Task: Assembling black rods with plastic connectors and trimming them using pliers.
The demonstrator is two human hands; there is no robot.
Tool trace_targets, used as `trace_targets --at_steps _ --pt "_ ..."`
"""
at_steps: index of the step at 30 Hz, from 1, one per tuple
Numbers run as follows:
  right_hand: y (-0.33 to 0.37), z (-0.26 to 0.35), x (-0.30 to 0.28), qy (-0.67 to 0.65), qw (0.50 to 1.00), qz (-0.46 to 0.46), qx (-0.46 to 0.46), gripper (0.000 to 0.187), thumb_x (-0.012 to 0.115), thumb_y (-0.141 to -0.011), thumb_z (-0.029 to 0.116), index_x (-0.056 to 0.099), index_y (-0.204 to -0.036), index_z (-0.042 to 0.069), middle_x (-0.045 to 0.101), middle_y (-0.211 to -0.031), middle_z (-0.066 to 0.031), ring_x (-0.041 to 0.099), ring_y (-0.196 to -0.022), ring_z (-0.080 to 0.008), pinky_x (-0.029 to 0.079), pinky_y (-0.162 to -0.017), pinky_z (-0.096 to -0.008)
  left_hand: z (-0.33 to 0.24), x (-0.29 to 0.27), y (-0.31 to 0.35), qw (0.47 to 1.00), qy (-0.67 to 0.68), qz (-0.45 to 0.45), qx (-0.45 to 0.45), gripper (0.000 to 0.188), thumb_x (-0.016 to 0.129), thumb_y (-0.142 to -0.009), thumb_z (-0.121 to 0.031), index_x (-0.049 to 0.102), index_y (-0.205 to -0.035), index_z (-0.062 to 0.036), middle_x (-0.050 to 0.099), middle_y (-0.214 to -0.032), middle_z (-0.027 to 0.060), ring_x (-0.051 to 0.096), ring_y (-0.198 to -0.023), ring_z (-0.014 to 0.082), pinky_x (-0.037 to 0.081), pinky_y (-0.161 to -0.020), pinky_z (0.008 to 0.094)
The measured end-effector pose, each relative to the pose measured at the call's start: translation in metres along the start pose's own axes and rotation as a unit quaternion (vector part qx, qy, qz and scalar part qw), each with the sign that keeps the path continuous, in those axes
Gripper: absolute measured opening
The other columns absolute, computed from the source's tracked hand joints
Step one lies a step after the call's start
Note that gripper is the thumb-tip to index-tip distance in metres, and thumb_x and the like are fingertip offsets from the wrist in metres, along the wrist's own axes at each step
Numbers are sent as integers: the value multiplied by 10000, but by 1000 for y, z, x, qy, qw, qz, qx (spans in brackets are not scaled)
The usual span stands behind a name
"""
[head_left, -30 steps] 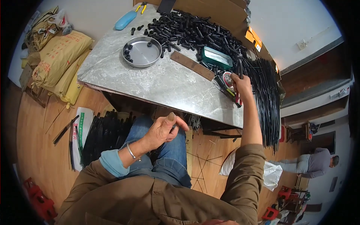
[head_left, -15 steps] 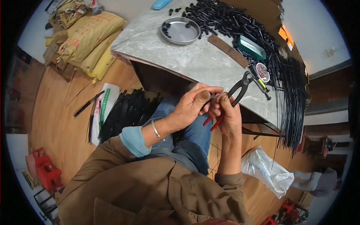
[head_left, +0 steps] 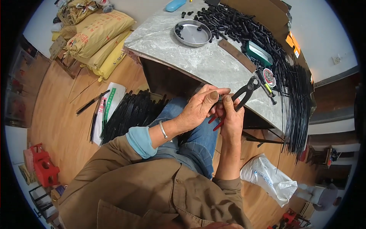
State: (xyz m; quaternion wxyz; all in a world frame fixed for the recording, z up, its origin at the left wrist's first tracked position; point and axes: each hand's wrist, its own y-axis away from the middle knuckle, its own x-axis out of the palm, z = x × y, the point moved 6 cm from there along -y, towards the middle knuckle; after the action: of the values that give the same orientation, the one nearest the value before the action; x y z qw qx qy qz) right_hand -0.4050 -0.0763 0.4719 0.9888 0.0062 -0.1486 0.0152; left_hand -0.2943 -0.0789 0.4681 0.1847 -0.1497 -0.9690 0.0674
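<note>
Over my lap, at the table's near edge, both hands are close together. My right hand (head_left: 232,114) is closed around pincers (head_left: 246,91) with a black head and red handles; the head points up and right, past the edge of the tabletop. Against its fingertips, my left hand (head_left: 200,105) is closed, thumb and fingers pinching a small dark piece that is mostly hidden. Black tube-like parts (head_left: 236,28) lie heaped on the grey table (head_left: 167,49). Long thin black rods (head_left: 299,110) hang over its right end.
On the table are a round metal tray (head_left: 196,36), a rusty flat bar (head_left: 236,55), a green box (head_left: 259,53), a small tub (head_left: 269,77) and a yellow-black tool (head_left: 268,89). Black rods (head_left: 131,114) lie bundled left of my legs. A white sack (head_left: 267,177) rests right. Yellow sacks (head_left: 101,36) are stacked far left.
The view has shifted slightly, so the table and tray appear further right and lower. Both hands keep their grip close together, and the pincers stay in my right hand.
</note>
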Motion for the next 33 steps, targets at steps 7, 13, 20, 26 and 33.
trace_targets --at_steps 7,13,20,26,33 --pt "2 3 -1 7 1000 -27 4 196 598 -935 231 557 -855 58 492 -645 7 450 -552 -80 355 -494 -222 1 2 0 999 -21 20 -20 654 342 -971 -540 532 -1274 8 455 -1053 21 469 -740 67 427 -629 204" --pt "1 1 -7 12 999 -32 -15 192 629 -918 219 572 -871 42 514 -632 -2 451 -518 -83 349 -466 -226 4 3 0 999 -20 21 -18 652 339 -972 -540 532 -1277 3 473 -1026 25 468 -716 70 416 -611 203" --pt "20 5 9 168 967 -130 -142 194 578 -952 178 607 -891 -3 540 -687 2 460 -574 -54 340 -494 -199 6 3 2 999 -40 -7 -7 612 339 -984 -520 570 -1233 -11 525 -981 12 466 -720 65 408 -616 214" --pt "43 11 35 407 872 -56 -267 165 567 -924 86 620 -1028 -31 595 -820 -19 511 -663 -100 417 -597 -232 26 -14 -2 997 60 -44 -31 530 369 -1001 -469 628 -1028 -8 536 -734 -14 458 -642 48 397 -563 202" --pt "43 32 12 183 958 190 110 482 486 -963 200 391 -1363 -51 616 -964 -119 529 -648 -113 486 -562 -247 10 -24 0 990 47 -79 -111 653 370 -963 -572 638 -794 -1 411 -497 -31 347 -451 41 270 -413 217"
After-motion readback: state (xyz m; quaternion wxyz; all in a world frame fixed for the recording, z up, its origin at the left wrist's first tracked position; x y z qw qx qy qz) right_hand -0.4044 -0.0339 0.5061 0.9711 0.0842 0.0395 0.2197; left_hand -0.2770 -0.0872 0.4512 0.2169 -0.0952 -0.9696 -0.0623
